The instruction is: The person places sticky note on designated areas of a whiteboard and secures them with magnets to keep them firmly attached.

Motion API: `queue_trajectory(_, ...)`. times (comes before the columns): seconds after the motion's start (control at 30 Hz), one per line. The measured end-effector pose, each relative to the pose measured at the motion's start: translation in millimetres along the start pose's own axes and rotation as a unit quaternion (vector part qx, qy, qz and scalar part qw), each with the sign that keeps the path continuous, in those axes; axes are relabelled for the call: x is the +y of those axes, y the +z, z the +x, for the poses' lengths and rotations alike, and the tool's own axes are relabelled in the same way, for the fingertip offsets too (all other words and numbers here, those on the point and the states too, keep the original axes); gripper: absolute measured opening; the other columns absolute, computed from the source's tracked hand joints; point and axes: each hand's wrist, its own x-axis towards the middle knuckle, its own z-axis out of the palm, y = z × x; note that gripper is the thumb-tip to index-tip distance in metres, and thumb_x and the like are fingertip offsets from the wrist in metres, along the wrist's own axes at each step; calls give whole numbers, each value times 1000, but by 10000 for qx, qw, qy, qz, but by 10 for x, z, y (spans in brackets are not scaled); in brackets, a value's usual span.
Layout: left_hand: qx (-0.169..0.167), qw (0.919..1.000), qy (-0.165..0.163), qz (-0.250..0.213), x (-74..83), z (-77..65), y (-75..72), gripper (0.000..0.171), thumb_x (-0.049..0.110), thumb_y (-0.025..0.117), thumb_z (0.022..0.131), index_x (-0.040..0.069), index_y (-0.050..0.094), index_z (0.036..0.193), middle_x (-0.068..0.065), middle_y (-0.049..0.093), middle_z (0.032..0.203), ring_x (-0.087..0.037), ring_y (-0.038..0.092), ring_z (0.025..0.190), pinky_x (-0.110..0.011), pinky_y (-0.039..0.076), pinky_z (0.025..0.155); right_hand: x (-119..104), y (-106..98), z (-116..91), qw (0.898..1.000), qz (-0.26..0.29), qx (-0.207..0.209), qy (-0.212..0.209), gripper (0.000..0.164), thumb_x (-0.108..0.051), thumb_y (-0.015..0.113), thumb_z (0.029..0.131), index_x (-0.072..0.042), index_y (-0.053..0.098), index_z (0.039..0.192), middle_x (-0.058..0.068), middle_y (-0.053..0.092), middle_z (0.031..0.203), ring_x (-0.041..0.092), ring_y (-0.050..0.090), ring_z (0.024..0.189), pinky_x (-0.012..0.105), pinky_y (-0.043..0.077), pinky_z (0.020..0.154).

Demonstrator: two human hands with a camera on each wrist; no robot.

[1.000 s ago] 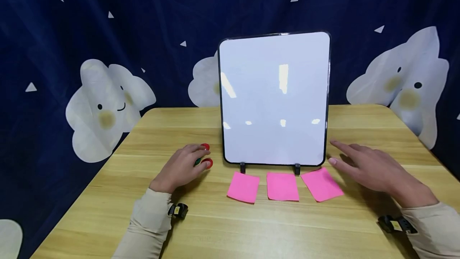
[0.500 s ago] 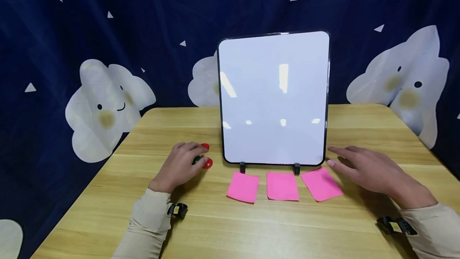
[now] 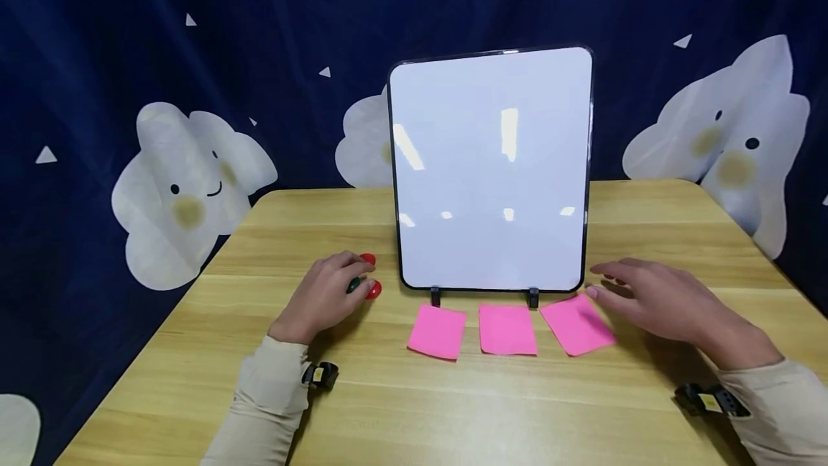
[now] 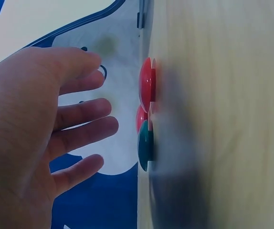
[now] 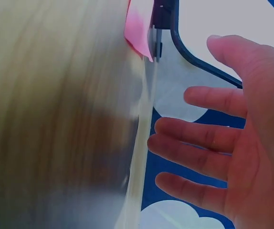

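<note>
My left hand hovers with relaxed fingers over several round button magnets at the left of the board. Two are red, a near red magnet and a far red magnet; a green magnet sits partly under the hand. In the left wrist view the palm and fingers stand apart from the red magnet and green magnet. My right hand, also loose and holding nothing, is beside the whiteboard's lower right corner, near the right pink sticky note.
The whiteboard stands upright on two black feet. Before it lie a left pink note and a middle pink note on the wooden table. A dark blue curtain with clouds hangs behind.
The left thumb and fingers have drawn back slightly, showing more of the near red magnet. The right fingers have bent a little. The head view has shifted slightly.
</note>
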Motion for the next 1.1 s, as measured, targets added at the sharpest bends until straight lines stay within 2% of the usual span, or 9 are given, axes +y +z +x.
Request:
queue_trajectory(0.17,-159,9998,-66,47,10,0,4,23,25,67,95,10,77,109,-7,68,106,-24,64,93,-44,54,85,0,-15,4,9995,287,91,-116,43,-44,65,96,-10,70,121,2,71,106,20,67,93,51,53,79)
queue_trajectory(0.47,-295,9993,-211,51,20,1,0,22,25,68,95,11,76,110,-7,66,104,-23,62,91,-43,54,84,16,13,23,9967,787,-59,-185,39,-41,68,95,-10,71,118,-12,65,86,5,59,77,35,52,70)
queue_trajectory(0.77,-542,9976,-435,-79,41,-8,3,24,24,67,95,12,75,114,-7,65,108,-22,59,92,-42,55,82,16,78,27,9936,1099,-105,-221,35,-38,70,95,-11,71,116,-11,61,82,7,55,75,30,49,68)
queue_trajectory(0.93,-712,9952,-635,-208,35,-9,2,25,27,68,95,12,75,114,-7,64,111,-22,58,94,-43,54,84,-18,76,47,9921,1198,-316,-213,35,-37,70,94,-10,71,115,-10,59,83,9,54,76,30,49,67)
queue_trajectory(1.1,-814,9941,-684,-205,34,-14,2,24,28,68,96,12,75,113,-6,64,108,-20,57,90,-42,54,84,-41,79,51,9919,1176,-431,-210,37,-36,69,95,-6,71,117,-8,58,83,10,52,76,30,47,66)
